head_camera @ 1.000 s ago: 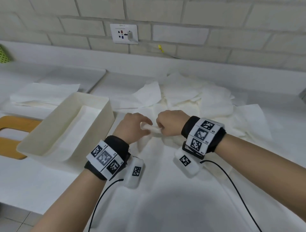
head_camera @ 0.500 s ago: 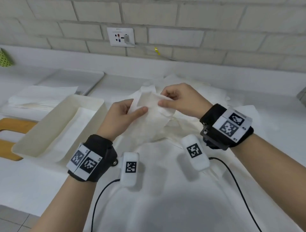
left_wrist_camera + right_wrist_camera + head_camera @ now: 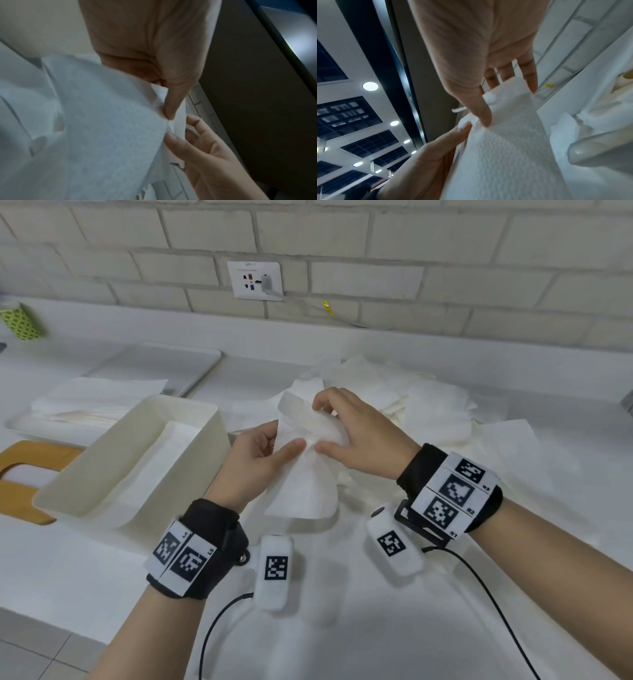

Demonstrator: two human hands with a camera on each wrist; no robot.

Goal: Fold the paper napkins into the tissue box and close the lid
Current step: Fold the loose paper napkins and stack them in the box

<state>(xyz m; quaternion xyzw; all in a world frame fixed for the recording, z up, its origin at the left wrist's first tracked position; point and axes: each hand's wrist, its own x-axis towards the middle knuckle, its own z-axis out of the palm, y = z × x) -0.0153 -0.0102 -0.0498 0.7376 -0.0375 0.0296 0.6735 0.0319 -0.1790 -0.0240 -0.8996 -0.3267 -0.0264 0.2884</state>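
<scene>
Item: paper napkin point(image 3: 303, 470), white, embossed, held above the counter point(image 3: 342, 628) by 2 hands. Left hand point(image 3: 255, 463) pinches its left edge, thumb pressed on the front; right hand point(image 3: 359, 436) pinches its upper right part, thumb on the front, fingers behind. Tissue box point(image 3: 137, 460): open, left of the hands, 1 napkin flat inside. Napkin pile point(image 3: 428, 405): behind the hands. Wooden lid point(image 3: 20, 477): left of the box

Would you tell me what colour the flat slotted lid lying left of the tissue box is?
The flat slotted lid is orange-tan, like wood; the head view shows it best.
</scene>
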